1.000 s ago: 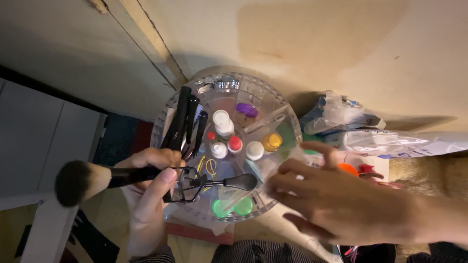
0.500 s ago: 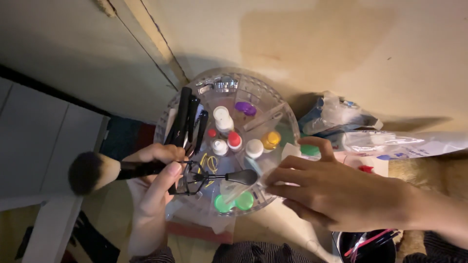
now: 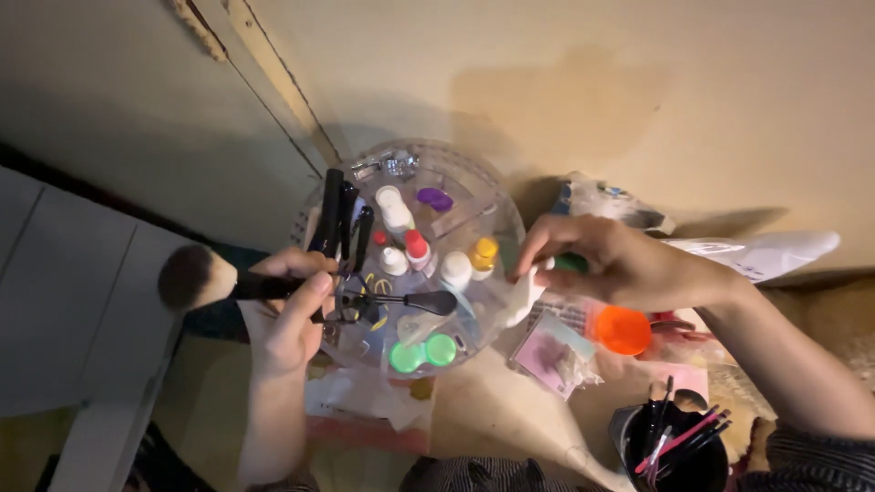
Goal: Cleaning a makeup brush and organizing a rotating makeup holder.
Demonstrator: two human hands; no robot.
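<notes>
**Both hands at the round clear organizer**

My left hand (image 3: 290, 314) is closed around a black-handled powder brush (image 3: 199, 278), its bristle head pointing left, and it also grips a black eyelash curler (image 3: 365, 305) whose handle reaches over the organizer. My right hand (image 3: 612, 264) pinches a small white thing (image 3: 527, 290) at the tray's right edge, with a green cap (image 3: 572, 263) showing under my fingers.

The clear round organizer (image 3: 474, 173) stands between my hands, split into wedge compartments. Its middle holds small bottles (image 3: 428, 255) with white, red and yellow caps; a purple lid (image 3: 435, 197) lies in a far wedge, two glowing green lids (image 3: 422, 353) in the near one, and tall black tubes (image 3: 335, 219) stand at the left.

Right of it are crinkled clear plastic bags (image 3: 602, 200), an orange lid (image 3: 622, 329), a flat pale packet (image 3: 551, 351), and a dark cup (image 3: 679, 451) of pink and black brushes.
</notes>
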